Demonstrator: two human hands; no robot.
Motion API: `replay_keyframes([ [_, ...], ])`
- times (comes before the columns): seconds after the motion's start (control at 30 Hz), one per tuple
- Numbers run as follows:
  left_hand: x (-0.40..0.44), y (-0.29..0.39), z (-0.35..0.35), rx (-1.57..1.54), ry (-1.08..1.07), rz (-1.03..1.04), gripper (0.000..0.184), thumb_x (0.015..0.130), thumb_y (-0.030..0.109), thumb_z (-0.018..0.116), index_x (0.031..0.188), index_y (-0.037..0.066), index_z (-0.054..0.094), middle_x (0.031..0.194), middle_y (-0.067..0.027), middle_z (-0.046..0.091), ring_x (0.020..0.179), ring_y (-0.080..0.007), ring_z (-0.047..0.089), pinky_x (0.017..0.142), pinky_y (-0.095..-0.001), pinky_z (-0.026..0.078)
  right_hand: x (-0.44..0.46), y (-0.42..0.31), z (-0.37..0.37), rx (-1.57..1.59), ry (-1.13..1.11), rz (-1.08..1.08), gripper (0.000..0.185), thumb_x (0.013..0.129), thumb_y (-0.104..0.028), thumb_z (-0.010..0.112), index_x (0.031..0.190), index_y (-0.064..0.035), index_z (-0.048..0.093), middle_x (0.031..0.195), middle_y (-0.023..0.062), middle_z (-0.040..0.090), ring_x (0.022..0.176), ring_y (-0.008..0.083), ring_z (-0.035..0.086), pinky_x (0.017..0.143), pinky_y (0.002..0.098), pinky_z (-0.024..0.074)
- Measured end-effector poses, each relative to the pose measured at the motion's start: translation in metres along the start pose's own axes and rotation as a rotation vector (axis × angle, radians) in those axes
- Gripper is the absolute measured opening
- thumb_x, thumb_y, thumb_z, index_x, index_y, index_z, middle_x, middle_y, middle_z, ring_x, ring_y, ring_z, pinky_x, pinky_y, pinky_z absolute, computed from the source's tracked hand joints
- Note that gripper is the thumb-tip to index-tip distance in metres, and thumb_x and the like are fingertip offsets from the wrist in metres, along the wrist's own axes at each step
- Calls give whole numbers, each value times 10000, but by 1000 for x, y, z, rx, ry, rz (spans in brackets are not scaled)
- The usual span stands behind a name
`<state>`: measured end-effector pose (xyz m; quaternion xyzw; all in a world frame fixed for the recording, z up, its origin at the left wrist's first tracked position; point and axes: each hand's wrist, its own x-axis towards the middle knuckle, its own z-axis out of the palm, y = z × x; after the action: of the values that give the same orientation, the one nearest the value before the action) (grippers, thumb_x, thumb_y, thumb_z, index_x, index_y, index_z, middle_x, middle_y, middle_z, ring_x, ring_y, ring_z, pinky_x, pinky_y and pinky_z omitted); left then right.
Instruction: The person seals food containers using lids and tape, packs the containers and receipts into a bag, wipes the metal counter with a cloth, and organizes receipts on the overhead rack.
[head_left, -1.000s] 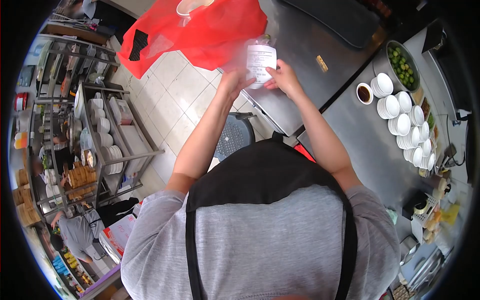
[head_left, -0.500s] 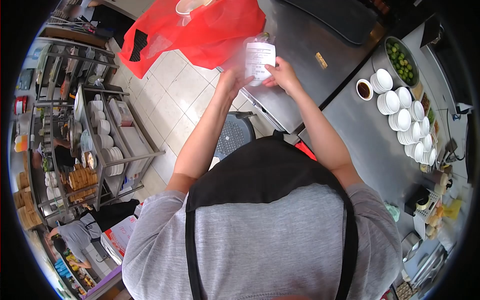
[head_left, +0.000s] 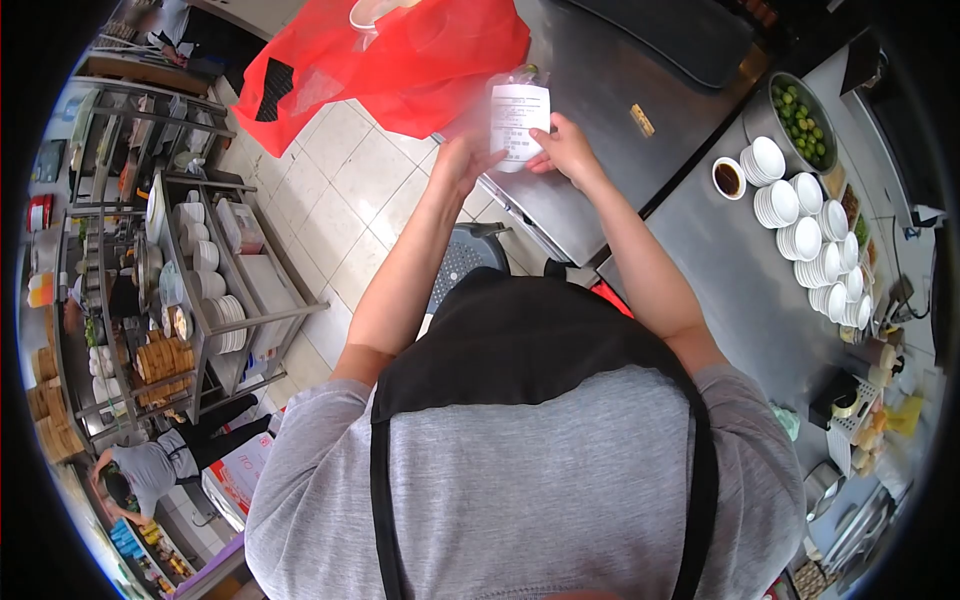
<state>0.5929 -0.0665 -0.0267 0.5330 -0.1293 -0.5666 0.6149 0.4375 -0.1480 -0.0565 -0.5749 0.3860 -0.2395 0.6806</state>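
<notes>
Both my hands hold a printed white receipt (head_left: 520, 118) up at the near edge of the steel counter. The fingers of my left hand (head_left: 463, 163) close on its lower left, and my right hand (head_left: 565, 152) pinches its lower right side with the thumb on top. Behind the paper is a clear plastic bag (head_left: 525, 76) with something green at its top; most of it is hidden. Just beyond lies a large red bag (head_left: 420, 75), its mouth spread, with a white round container (head_left: 378, 12) at its far side.
The steel counter (head_left: 590, 210) bears a small yellow packet (head_left: 642, 120) and a black tray (head_left: 680, 40). To the right are stacked white bowls (head_left: 800, 240), a bowl of dark sauce (head_left: 728, 178) and a pot of green limes (head_left: 800, 120). Shelving (head_left: 250, 325) and a grey stool (head_left: 465, 265) stand left.
My hands and the receipt stay nearly still. At the lower left, a co-worker has shifted, with the legs now more visible.
</notes>
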Motion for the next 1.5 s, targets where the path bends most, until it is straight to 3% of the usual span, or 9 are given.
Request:
replay_keyframes([
  [0.37,7,-8,-3,107,27,23,180,789,41,457,878,-107,510,896,-177,566,828,-251,583,736,-319,538,3,-2,0,-20,-8,28,255,861,-150,502,1025,25,414,831,165,572,599,204,620,463,255,511],
  [0.57,-2,0,4,-33,78,-5,166,795,51,443,872,-88,489,883,-171,563,806,-247,582,746,-334,533,1,-4,2,-12,2,-9,257,863,-147,498,1033,26,413,833,167,576,600,198,620,468,252,512],
  [1.1,0,-6,-3,0,56,-16,167,802,80,440,825,-71,508,865,-158,577,810,-229,581,752,-329,529,5,-4,3,-3,-2,25,248,867,-135,491,1041,23,414,847,167,582,607,197,621,481,252,518],
  [1.5,1,-8,-6,1,61,-8,113,778,9,469,831,-88,494,870,-168,551,801,-243,575,763,-334,534,4,-9,6,31,2,50,251,864,-139,497,1050,13,423,840,157,590,619,194,621,492,250,517],
])
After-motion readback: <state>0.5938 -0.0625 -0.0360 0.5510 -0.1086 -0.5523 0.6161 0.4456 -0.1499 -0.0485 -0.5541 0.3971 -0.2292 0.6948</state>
